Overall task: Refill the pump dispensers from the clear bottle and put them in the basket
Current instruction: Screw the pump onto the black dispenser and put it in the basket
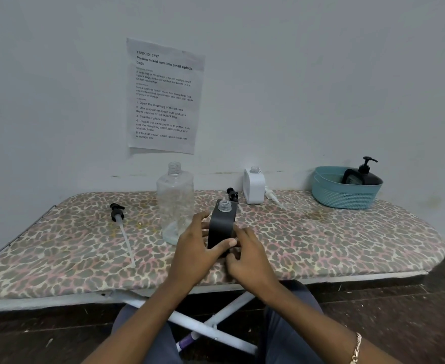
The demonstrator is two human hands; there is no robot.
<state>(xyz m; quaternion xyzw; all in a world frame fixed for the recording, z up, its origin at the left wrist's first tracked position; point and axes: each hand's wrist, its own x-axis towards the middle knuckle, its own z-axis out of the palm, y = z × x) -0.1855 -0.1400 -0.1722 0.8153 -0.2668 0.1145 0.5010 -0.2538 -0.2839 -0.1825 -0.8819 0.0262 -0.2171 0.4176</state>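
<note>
An uncapped black dispenser bottle [222, 224] stands upright near the front of the board. My left hand [197, 245] grips its lower left side, thumb across the front. My right hand [247, 256] holds its lower right side with curled fingers. Just left of it stands the tall clear bottle [175, 200], open at the top, with a little liquid at the bottom. A black pump head [119, 214] with a long tube lies at the left. A second black pump [232, 194] lies behind the black bottle. An open white dispenser bottle [254, 186] stands at the back, its white pump [272, 197] lying beside it.
The teal basket [344, 198] sits at the back right with one black pump dispenser [360, 176] in it. Everything rests on a leopard-print ironing board [321, 240] against a white wall. A printed sheet [163, 97] hangs on the wall.
</note>
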